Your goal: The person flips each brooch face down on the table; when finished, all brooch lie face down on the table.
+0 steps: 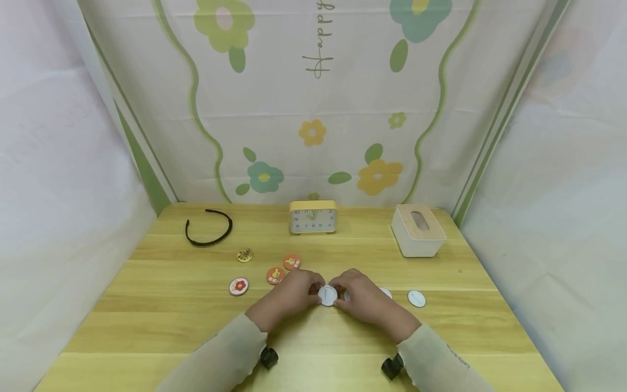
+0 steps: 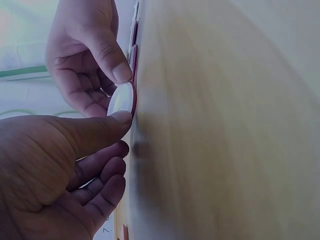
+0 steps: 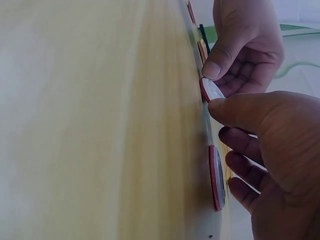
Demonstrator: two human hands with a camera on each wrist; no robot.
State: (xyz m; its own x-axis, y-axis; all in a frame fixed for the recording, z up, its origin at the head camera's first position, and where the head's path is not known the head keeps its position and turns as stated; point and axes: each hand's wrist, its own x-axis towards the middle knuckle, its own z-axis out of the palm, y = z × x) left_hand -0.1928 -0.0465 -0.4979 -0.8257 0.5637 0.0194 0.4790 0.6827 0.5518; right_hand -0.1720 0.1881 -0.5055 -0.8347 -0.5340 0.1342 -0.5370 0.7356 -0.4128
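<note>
Between my two hands is a round badge point(image 1: 327, 295) with its white back up and a thin line, like a pin, across it. My left hand point(image 1: 294, 291) pinches its left edge; my right hand point(image 1: 361, 296) pinches its right edge. In the left wrist view the badge point(image 2: 123, 98) shows a red rim and is held just at the tabletop, both thumbs on its white side. In the right wrist view, another red-rimmed badge point(image 3: 217, 177) lies below the right hand's fingers. The right hand partly hides white-backed badges point(image 1: 385, 293) beside it.
A white-backed badge point(image 1: 416, 298) lies at right. Face up at left are a red-flower badge point(image 1: 239, 286), two orange thumbs-up badges point(image 1: 292, 262) and a yellow badge point(image 1: 244, 255). Behind stand a black headband point(image 1: 210, 242), a yellow clock point(image 1: 313, 218) and a tissue box point(image 1: 419, 231).
</note>
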